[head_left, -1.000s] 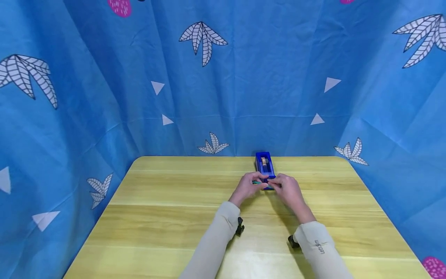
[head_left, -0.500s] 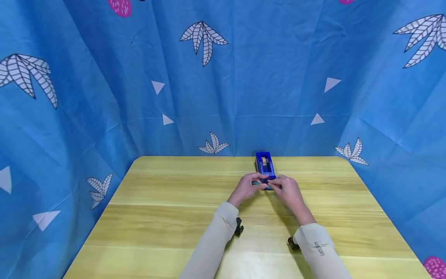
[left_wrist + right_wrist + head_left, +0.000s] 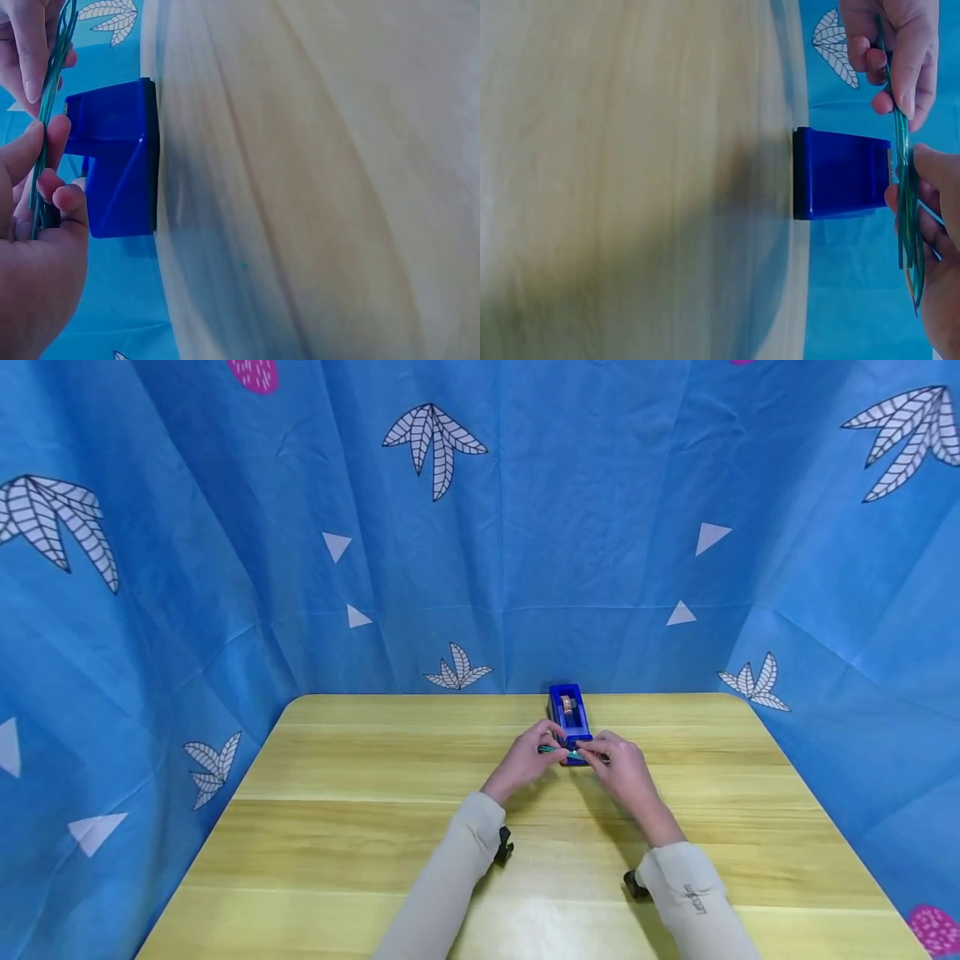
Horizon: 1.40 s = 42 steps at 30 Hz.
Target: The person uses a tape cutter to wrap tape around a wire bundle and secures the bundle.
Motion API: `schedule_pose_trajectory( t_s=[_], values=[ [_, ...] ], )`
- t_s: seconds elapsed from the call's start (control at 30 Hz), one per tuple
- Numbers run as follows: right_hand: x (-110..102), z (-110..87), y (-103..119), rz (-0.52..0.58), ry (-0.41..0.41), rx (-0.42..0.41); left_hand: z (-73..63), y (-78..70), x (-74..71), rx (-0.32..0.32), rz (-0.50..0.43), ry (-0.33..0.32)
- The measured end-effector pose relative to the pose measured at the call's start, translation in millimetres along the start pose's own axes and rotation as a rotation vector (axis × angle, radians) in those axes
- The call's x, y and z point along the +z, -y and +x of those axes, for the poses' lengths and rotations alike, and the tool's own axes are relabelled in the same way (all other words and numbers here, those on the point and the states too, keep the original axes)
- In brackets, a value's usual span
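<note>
A thin bundle of green wires (image 3: 906, 206) stretches between the two hands, just in front of a blue tape dispenser (image 3: 576, 732). My left hand (image 3: 522, 762) pinches one end of it between thumb and fingers. My right hand (image 3: 622, 770) pinches the bundle farther along, and looped ends hang past those fingers in the right wrist view. A small roll of tape (image 3: 567, 704) sits in the dispenser. In the left wrist view the fingers partly cover the wires. Whether any tape is on the bundle, I cannot tell.
The dispenser stands near the far edge of a wood-grain table (image 3: 360, 827). Behind the table and along both sides hangs a blue patterned curtain (image 3: 570, 527). A dark wrist camera (image 3: 635, 884) shows beneath the right sleeve.
The left hand has shifted slightly left, with its fingers a little farther from the right hand's. The right hand stays nearly in place, still pinching the wires. The head view has shifted slightly.
</note>
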State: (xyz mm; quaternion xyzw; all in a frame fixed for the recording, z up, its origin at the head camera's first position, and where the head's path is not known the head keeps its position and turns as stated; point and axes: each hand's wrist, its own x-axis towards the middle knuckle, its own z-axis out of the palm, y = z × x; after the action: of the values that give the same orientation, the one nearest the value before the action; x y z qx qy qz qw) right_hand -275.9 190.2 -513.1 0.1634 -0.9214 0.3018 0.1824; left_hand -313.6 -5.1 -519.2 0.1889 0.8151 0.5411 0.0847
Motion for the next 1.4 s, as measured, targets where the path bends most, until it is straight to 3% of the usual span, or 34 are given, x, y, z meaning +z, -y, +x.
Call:
schedule_pose_trajectory(
  t_s=[0.23,0.6,1.4],
  values=[
    [-6.0,-4.3,3.7,0.034,-0.033,-0.049,-4.9,-4.8,-3.4,0.048,0.088,-0.024],
    [-7.1,-9.0,14.3,0.063,-0.026,-0.095,-18.0,-3.5,-8.4,0.109,0.097,-0.044],
    [1.1,-10.4,27.0,0.019,0.02,-0.099,-34.7,-1.8,-12.6,0.112,0.068,-0.045]
  ],
)
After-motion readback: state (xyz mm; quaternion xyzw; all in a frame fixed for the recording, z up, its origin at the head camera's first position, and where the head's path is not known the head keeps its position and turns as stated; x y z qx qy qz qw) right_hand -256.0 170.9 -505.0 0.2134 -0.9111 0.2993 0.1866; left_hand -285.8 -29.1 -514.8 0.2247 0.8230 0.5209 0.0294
